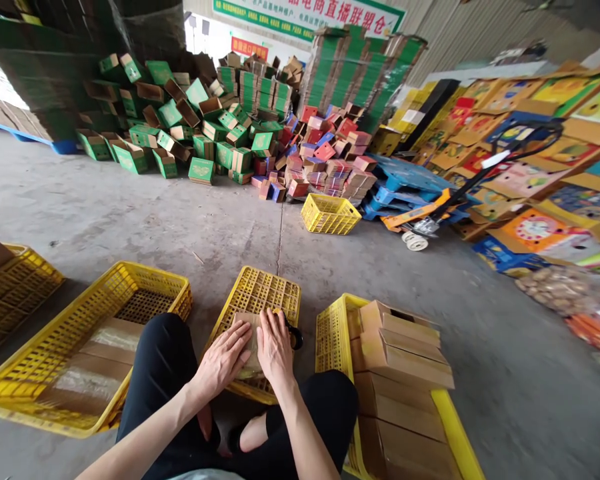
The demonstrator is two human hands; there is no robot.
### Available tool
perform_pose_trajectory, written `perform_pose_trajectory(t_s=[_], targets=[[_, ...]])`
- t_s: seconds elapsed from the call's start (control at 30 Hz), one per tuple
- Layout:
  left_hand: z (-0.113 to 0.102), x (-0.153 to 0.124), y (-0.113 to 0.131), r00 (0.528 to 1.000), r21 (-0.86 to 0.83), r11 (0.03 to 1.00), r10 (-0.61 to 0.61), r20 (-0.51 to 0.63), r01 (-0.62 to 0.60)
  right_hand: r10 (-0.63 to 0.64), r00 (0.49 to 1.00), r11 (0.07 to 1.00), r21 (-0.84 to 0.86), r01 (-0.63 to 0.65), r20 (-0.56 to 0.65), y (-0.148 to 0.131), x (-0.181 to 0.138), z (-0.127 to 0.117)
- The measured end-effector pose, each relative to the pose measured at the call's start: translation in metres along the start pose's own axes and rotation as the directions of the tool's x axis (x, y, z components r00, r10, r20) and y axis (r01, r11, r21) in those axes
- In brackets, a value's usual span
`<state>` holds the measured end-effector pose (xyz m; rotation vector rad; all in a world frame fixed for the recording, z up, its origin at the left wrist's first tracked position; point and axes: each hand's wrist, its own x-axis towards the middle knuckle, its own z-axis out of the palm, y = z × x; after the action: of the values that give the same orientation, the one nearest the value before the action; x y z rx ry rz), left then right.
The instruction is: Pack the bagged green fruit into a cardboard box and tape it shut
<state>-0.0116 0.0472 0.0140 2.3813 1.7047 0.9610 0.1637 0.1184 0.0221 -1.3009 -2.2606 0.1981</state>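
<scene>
Both hands lie on a small brown cardboard box (253, 360) with clear tape over its top. It rests on an upturned yellow plastic crate (250, 283) between my knees. My left hand (227, 352) presses flat on the box's left side, fingers stretched out. On the right side, my right hand (275, 345) also lies flat, its fingers pointing away from me. A black, rounded object (295, 336), perhaps a tape dispenser, shows just beyond my right hand; most of it is hidden.
At left, a yellow crate (163, 275) holds taped boxes (93, 367). Another at right (331, 337) is filled with cardboard boxes (405, 400). Ahead stand a yellow basket (331, 215), piled green boxes (200, 170), blue pallets (405, 175) and an orange pallet jack (420, 212).
</scene>
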Motion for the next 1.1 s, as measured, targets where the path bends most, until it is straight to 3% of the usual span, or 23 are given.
perform_pose_trajectory(t_s=[0.2, 0.47, 0.63, 0.7, 0.77, 0.83, 0.9, 0.97, 1.1], targets=[[-0.003, 0.014, -0.003, 0.998, -0.073, 0.996, -0.049, -0.027, 0.047, 0.009, 0.995, 1.000, 0.029, -0.006, -0.101, 0.000, -0.007, 0.007], [-0.001, 0.035, 0.017, 0.971, 0.083, 0.969, -0.237, 0.030, 0.233, -0.042, 0.984, 0.999, -0.005, 0.042, -0.175, -0.004, -0.025, -0.010], [-0.001, 0.022, 0.017, 0.962, -0.134, 0.953, -0.272, 0.007, 0.270, 0.049, 0.974, 0.994, 0.102, -0.027, -0.219, -0.014, -0.036, -0.023], [0.002, 0.009, 0.012, 0.937, -0.295, 0.896, -0.348, -0.007, 0.331, 0.114, 0.965, 0.980, 0.189, -0.069, -0.237, -0.014, -0.043, -0.023], [0.007, -0.006, 0.007, 0.873, -0.428, 0.778, -0.485, 0.055, 0.459, 0.212, 0.945, 0.950, 0.278, -0.140, -0.249, -0.012, -0.051, -0.020], [0.012, -0.022, 0.002, 0.771, -0.485, 0.623, -0.606, 0.198, 0.614, 0.339, 0.913, 0.899, 0.364, -0.244, -0.227, -0.008, -0.059, -0.017], [0.016, -0.036, -0.001, 0.702, -0.507, 0.505, -0.620, 0.349, 0.698, 0.454, 0.877, 0.823, 0.450, -0.347, -0.154, -0.004, -0.065, -0.015], [0.017, -0.044, -0.002, 0.706, -0.552, 0.455, -0.563, 0.430, 0.699, 0.508, 0.860, 0.748, 0.520, -0.411, -0.051, -0.003, -0.069, -0.016], [0.004, -0.037, 0.002, 0.732, -0.592, 0.452, -0.546, 0.408, 0.667, 0.477, 0.878, 0.720, 0.564, -0.405, 0.021, -0.010, -0.072, -0.022]])
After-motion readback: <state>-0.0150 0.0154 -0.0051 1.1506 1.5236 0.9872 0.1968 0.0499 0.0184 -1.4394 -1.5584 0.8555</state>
